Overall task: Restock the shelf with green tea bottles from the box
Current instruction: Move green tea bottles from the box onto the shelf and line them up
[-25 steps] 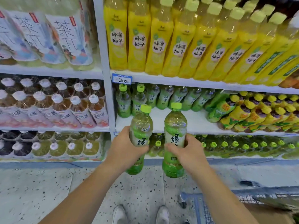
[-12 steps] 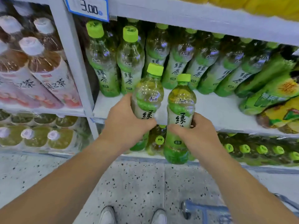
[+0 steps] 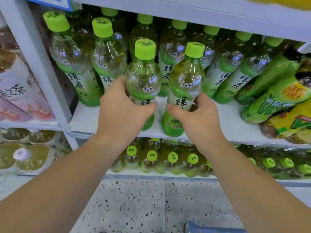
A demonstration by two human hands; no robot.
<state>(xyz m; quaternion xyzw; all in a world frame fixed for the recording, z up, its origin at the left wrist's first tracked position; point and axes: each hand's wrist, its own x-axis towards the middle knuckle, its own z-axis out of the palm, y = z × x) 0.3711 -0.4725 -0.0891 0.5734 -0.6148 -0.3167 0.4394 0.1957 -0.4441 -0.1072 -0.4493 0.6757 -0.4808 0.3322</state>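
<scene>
Your fingers (image 3: 149, 106) wrap both bottles at the label: left hand (image 3: 122, 108) holds the left bottle (image 3: 143, 78), right hand (image 3: 200, 115) the right bottle (image 3: 185, 81), upright at the shelf (image 3: 227, 118) front. They are likely full, heavy and slick, so grip the waist.

The left hand (image 3: 121, 111) is holding the left bottle (image 3: 143, 76) and the right hand (image 3: 200, 118) is holding the right bottle (image 3: 185, 81), side by side and upright at the front edge of the shelf (image 3: 101, 118). A back row of bottles (image 3: 75, 68) is standing behind them on the shelf, and packs (image 3: 277, 101) are lying tilted at its right end. Capped bottles (image 3: 168, 158) are sitting below the shelf.
</scene>
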